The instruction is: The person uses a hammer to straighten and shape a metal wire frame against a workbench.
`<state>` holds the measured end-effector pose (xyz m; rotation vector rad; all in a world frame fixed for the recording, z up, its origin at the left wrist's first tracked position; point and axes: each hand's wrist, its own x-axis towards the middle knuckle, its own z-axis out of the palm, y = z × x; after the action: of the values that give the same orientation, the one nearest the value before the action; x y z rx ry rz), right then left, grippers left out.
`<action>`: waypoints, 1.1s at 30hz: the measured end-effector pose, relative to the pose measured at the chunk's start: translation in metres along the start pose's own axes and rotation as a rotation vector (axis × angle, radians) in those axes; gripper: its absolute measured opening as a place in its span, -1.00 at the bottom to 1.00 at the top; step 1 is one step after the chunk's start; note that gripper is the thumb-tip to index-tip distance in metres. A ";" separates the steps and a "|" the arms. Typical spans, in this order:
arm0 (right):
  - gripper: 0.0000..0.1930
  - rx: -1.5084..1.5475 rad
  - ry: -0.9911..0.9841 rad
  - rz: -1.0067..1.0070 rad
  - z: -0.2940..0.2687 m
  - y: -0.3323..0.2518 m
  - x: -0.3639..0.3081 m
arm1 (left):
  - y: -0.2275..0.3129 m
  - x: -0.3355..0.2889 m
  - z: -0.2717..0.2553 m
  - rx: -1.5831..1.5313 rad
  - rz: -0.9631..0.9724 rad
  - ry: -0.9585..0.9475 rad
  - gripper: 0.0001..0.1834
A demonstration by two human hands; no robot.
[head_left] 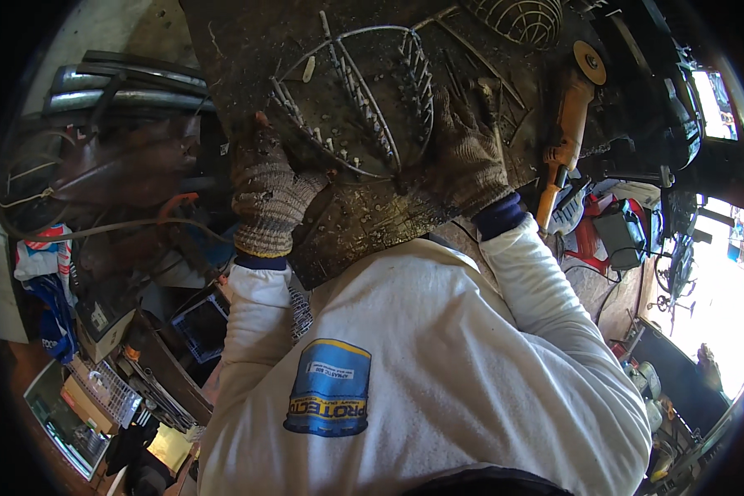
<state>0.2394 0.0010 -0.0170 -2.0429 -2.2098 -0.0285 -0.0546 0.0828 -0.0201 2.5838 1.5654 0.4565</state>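
A round wire frame [364,173], made of a bent metal ring with rods and short pegs across it, lies on the dark metal worktop [351,227]. My left hand [274,194], in a worn knitted glove, rests at the worktop's near left edge beside the ring, thumb out and fingers apart. On the ring's right side my right hand [474,161], gloved too, lies with its fingers stretched forward. Neither hand shows anything held; shadow partly hides the right fingertips and whether they touch the frame.
An orange angle grinder [567,124] with a tan disc lies on the right. Thin metal rods [484,62] and a domed wire cage [521,21] are at the far side. Metal tubes [128,91] are stacked on the left. A cable [99,230] runs below them.
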 end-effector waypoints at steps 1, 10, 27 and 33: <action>0.15 0.059 -0.012 0.024 -0.004 -0.002 0.002 | -0.001 0.002 -0.001 -0.002 0.005 -0.002 0.39; 0.08 0.223 -0.007 0.048 -0.021 -0.008 0.003 | -0.014 0.022 -0.016 -0.085 -0.107 -0.087 0.29; 0.10 0.370 -0.027 0.067 -0.024 0.000 -0.001 | -0.016 0.011 -0.009 -0.022 -0.100 -0.111 0.12; 0.08 0.307 -0.088 0.039 -0.026 0.009 -0.004 | 0.017 -0.006 -0.035 -0.011 -0.049 -0.045 0.04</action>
<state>0.2512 -0.0053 0.0078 -1.9487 -2.0682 0.3866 -0.0526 0.0668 0.0160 2.5227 1.6027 0.3987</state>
